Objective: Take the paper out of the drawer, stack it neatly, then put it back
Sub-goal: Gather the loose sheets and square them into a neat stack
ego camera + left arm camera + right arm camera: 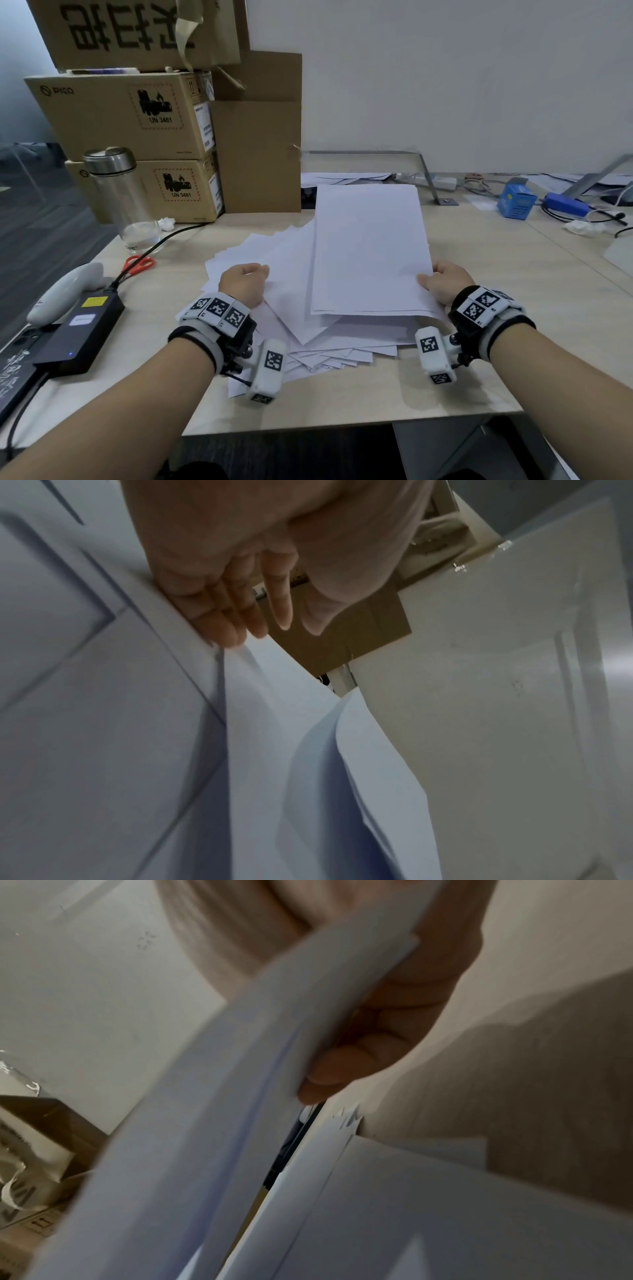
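Right hand (pixel 442 282) pinching a squared sheaf (pixel 368 250), long axis running away across the table (pixel 479 359). Left hand (pixel 245 282) loosely curled, resting on fanned paper (pixel 274 260) skewed leftward, nearer that hand.

The paper (pixel 368 250) is plain white sheets, out on the surface (pixel 479 325) in front of me, in two parts. A squared-up sheaf lies lengthwise away from me; I pinch its near right corner in my right hand (pixel 445 282), thumb on top, and that corner is lifted, the sheets bowing clear of those below. Under the sheaf and to its left lies a loose heap (pixel 274 260), fanned out unevenly with many corners jutting toward me and to the left. My left hand (pixel 245 282) rests on the heap just left of the sheaf, fingers curled at a sheet's edge.
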